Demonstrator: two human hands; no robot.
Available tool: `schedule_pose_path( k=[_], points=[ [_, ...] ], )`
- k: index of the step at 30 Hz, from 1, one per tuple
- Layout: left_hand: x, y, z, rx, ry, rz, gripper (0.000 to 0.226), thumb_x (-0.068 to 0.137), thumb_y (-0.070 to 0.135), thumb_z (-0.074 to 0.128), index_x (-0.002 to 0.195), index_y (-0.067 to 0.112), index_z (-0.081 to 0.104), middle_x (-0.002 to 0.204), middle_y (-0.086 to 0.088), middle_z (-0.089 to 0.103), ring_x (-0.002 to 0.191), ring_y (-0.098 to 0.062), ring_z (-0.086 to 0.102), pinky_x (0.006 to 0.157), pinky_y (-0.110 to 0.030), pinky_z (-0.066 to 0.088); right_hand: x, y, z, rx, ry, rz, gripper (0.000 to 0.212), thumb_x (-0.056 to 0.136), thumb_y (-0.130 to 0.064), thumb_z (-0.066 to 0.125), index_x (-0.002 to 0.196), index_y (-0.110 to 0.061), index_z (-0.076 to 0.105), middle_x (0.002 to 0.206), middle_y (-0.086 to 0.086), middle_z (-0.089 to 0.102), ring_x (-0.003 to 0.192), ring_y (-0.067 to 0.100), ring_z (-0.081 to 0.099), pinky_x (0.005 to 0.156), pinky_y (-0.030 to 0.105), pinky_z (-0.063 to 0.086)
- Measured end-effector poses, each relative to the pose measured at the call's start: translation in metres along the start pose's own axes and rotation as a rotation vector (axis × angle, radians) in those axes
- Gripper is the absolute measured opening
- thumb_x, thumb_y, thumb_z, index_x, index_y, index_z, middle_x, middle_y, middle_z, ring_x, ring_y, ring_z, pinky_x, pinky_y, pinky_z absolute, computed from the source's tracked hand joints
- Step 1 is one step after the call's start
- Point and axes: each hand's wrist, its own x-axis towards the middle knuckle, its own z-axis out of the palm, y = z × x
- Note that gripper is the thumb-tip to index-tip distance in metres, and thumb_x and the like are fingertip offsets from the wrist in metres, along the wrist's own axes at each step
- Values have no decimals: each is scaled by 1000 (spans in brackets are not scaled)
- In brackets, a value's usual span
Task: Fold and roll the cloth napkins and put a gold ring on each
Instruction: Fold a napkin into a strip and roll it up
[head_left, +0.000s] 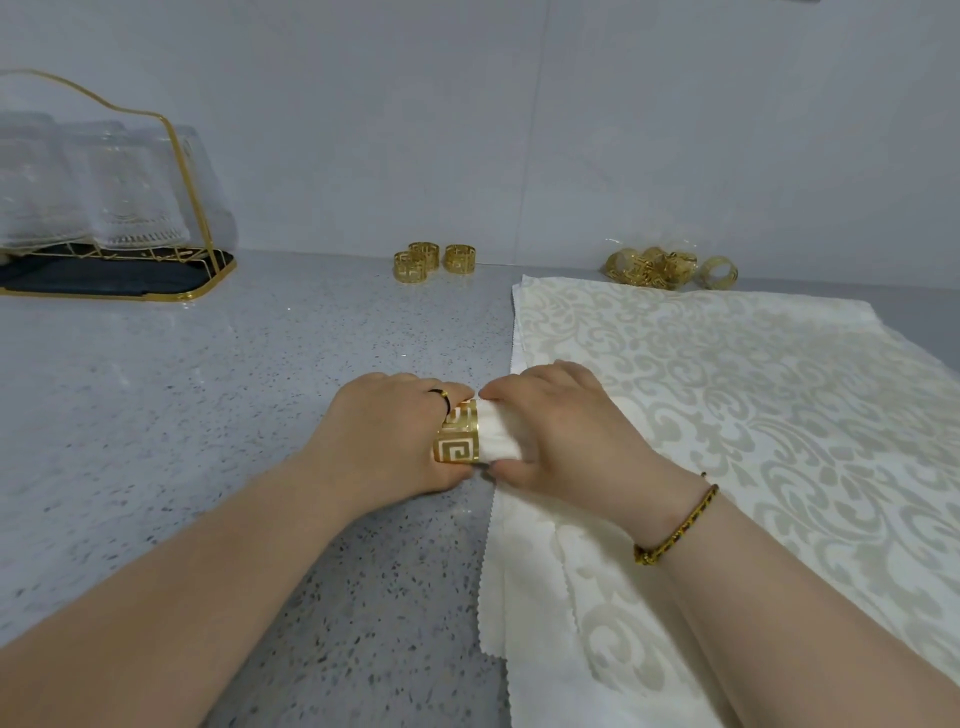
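Observation:
A rolled white napkin lies at the left edge of a spread cream damask cloth on the grey speckled counter. My right hand grips the roll from above, hiding most of it. My left hand holds a gold ring with a key pattern, and the roll's left end sits inside it. Three more gold rings stand near the back wall. Several others lie in a heap further right.
A gold wire rack on a dark tray holds upturned clear glasses at the back left. The wall runs close behind the rings. A zigzag-edged layer of the cloth hangs toward me under my right wrist.

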Motion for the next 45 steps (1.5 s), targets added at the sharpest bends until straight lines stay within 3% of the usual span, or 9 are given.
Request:
schedule_pose_path(
  k=[4, 7, 14, 19, 25, 30, 34, 38, 45],
  points=[
    [0, 7, -6, -34, -66, -24, 52, 68, 62, 52, 111, 34, 59, 92, 12, 68, 81, -10, 62, 59, -21, 39, 3, 4, 7, 31, 52, -2, 33, 58, -21, 58, 87, -8, 67, 68, 7, 65, 69, 29, 62, 77, 33, 40],
    [-1, 2, -9, -211, -334, -105, 73, 70, 59, 63, 134, 40, 34, 124, 21, 48, 108, -4, 49, 77, -18, 33, 2, 10, 1, 75, -22, 82, 28, 75, -16, 59, 103, -12, 61, 81, 2, 56, 85, 22, 53, 88, 24, 32],
    [-6, -18, -10, -485, -389, -248, 49, 64, 41, 77, 102, 40, 46, 100, 17, 50, 95, -6, 48, 81, -20, 40, -3, 3, -7, 157, -114, 96, 74, 70, -43, 73, 134, -25, 40, 127, -10, 49, 122, 9, 36, 108, 23, 11],
    [-1, -11, -11, -311, -344, -236, 27, 71, 45, 70, 87, 28, 56, 77, 17, 50, 85, -10, 52, 72, -21, 41, 5, -7, 5, 69, -61, 21, 52, 76, -35, 69, 124, -23, 52, 117, -4, 58, 112, 15, 45, 101, 18, 17],
    [-1, -10, -14, -211, -356, -234, 39, 72, 50, 67, 102, 26, 59, 92, 10, 57, 92, -11, 55, 75, -24, 42, 4, -5, -1, 92, -92, 33, 51, 76, -35, 69, 122, -22, 51, 113, -5, 58, 106, 14, 48, 83, 16, 23],
    [-6, -21, -15, -474, -368, -239, 102, 38, 78, 52, 131, 40, 35, 109, 27, 39, 97, 1, 44, 72, -7, 34, -2, 10, -7, 135, -197, 114, 83, 71, -41, 73, 140, -26, 28, 139, -8, 39, 128, 11, 32, 105, 19, 13],
    [-9, -30, -12, -771, -365, -273, 79, 27, 91, 52, 96, 52, 53, 92, 34, 58, 89, 18, 51, 67, 2, 38, -6, 26, -15, 170, -273, 184, 58, 73, -33, 72, 124, -28, 47, 118, -8, 56, 114, 11, 44, 104, 23, 25],
    [-11, -32, -11, -784, -403, -322, 36, 65, 38, 77, 96, 43, 58, 97, 25, 59, 84, 17, 53, 69, 3, 37, -9, 29, -22, 213, -350, 212, 60, 76, -27, 70, 129, -27, 43, 121, -6, 52, 117, 12, 40, 99, 23, 28],
    [-33, -33, -14, -693, -367, -453, 82, 68, 27, 77, 137, 25, 34, 129, 12, 41, 118, -4, 38, 102, -17, 26, -20, 50, -34, 425, -521, 382, 79, 74, -26, 73, 138, -30, 27, 130, -9, 40, 113, 8, 41, 94, 20, 36]
  ],
)
